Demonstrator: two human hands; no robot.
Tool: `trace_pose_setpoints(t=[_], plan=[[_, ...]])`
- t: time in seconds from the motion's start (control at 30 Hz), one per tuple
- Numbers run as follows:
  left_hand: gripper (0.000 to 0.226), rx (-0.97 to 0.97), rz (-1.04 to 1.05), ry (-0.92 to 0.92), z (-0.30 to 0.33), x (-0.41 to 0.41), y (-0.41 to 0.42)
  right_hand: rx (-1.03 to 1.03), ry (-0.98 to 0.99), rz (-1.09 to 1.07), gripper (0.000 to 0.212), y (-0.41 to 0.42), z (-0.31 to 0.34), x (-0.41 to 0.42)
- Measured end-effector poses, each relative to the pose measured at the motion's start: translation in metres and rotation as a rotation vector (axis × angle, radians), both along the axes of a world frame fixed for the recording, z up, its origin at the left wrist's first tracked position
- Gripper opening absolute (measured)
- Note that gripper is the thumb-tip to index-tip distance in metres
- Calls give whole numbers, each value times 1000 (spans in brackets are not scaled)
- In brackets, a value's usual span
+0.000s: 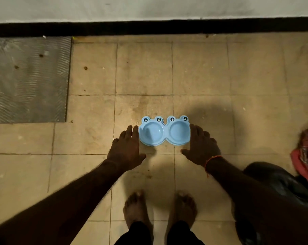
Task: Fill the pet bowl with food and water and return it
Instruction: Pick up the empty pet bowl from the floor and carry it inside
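from my remote seat i saw the fingers [132,133] of the left hand [125,149] stretched out straight and close together, their tips right at the left end of the pet bowl [164,132], and the fingers [196,132] of the right hand [201,147] laid out the same way at the right end, thumb spread toward the middle; neither hand was curled round the rim, and i could not tell whether the skin was actually touching the plastic or sitting just beside it. the bowl was a light blue double dish with 2 round wells and 4 little cartoon eyes along its far edge, sitting flat on the tiled floor [202,76] in front of the person's bare feet [160,207]. both wells looked dry and empty to me, with no kibble and no water, so i judged the task to be at its very start: lifting, filling both sides and bringing it back were all left. a grey ribbed mat [28,78] lay well off to the left, and a dark bag [273,184] with red cloth [307,156] sat at the right. i could read no brand, label or writing anywhere.
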State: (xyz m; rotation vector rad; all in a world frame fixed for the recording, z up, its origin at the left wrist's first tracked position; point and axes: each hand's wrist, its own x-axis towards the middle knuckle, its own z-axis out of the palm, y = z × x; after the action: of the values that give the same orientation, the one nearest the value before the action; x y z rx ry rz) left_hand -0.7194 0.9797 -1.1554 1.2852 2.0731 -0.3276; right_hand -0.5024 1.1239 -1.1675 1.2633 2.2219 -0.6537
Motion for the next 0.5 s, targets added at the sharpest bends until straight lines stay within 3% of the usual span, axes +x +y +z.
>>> trace_pose_setpoints(t=[0.27,0.5], plan=[[140,67,153,-88,-141,18,22,-71,-10,-101,137,14,-133,9],[136,172,175,27,-149,24,32,6,134,-187,129,12,-141,10]])
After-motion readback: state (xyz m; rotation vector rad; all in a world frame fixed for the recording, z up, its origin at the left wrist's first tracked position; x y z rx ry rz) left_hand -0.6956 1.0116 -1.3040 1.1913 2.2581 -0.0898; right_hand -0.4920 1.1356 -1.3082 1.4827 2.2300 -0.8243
